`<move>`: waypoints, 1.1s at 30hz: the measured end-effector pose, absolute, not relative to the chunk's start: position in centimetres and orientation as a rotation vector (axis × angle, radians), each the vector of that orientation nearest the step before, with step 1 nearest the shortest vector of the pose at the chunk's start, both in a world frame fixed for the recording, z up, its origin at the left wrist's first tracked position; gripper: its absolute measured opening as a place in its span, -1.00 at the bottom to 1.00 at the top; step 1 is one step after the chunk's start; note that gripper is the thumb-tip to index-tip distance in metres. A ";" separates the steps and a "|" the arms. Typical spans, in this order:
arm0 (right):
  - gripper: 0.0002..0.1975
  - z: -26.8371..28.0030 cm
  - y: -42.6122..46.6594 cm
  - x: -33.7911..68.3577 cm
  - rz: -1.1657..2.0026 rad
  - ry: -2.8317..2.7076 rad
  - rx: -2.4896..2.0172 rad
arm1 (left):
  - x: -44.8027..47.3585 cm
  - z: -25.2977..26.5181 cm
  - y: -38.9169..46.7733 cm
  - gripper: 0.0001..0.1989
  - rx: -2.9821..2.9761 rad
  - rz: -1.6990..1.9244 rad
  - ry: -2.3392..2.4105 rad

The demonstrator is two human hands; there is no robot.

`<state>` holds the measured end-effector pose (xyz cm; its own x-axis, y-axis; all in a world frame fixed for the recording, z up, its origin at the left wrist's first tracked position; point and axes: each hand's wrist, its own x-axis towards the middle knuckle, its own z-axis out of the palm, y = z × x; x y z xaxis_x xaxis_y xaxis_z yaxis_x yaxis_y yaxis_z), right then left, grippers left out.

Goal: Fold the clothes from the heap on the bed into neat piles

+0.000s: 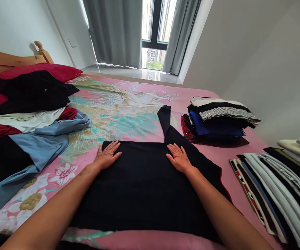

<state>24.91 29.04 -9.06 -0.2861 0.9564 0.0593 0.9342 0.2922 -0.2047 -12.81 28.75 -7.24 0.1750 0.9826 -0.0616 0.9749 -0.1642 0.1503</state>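
Observation:
A dark navy long-sleeved top (142, 187) lies spread on the bed in front of me, its far edge folded straight. One sleeve bends away from me on the right side, and red trim shows along the right edge. My left hand (108, 154) rests flat on the far left corner of the cloth, fingers stretched out. Flat on the far right part of the cloth, beside the sleeve, lies my right hand (179, 158), its fingers spread. Neither hand grips anything. My forearms hide parts of the left and right sides.
A loose heap of clothes (48, 125) covers the left side near a red pillow (61, 71). Folded clothes (217, 114) are stacked at the far right, with more folded garments (277, 187) nearer me. Beneath everything is a pink patterned bedsheet (131, 100); a wall borders the right.

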 end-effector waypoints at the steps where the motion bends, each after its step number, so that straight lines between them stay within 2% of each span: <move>1: -0.46 -9.4 29.5 25.1 0.156 -2.363 -1.763 | -13.3 -7.8 29.0 -0.42 2.299 0.100 1.944; 6: -0.62 -9.4 31.1 24.4 0.088 -2.215 -1.682 | -13.9 -9.2 28.9 -0.42 2.377 0.174 1.949; 11: -0.65 -7.2 36.7 24.7 0.303 -1.989 -1.880 | -14.2 -9.7 28.9 -0.42 2.423 0.241 1.938; 13: -0.61 -6.1 40.0 25.1 0.359 -1.842 -1.990 | -14.4 -9.9 28.9 -0.42 2.444 0.272 1.934; 17: -0.39 -5.2 45.7 24.8 0.446 -1.777 -2.086 | -14.6 -10.1 28.9 -0.42 2.434 0.301 1.941; 19: -0.38 -5.4 47.5 23.8 0.502 -1.805 -2.088 | -14.6 -10.1 28.8 -0.43 2.411 0.299 1.948; 27: -0.76 -7.3 48.5 17.2 0.438 -2.124 -1.614 | -14.9 -10.4 28.7 -0.43 2.417 0.353 1.941; 29: -0.77 -7.6 49.1 17.2 0.407 -2.091 -1.598 | -15.0 -10.5 28.7 -0.43 2.421 0.375 1.927; 33: -0.62 -7.7 51.7 19.3 0.232 -1.814 -1.776 | -15.2 -10.6 28.7 -0.43 2.439 0.412 1.890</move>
<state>19.35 51.73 -7.71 0.0587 0.9579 0.2811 0.8562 0.0965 -0.5076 -15.20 28.71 -10.63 0.2275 0.9550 0.1901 0.9474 -0.2622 0.1834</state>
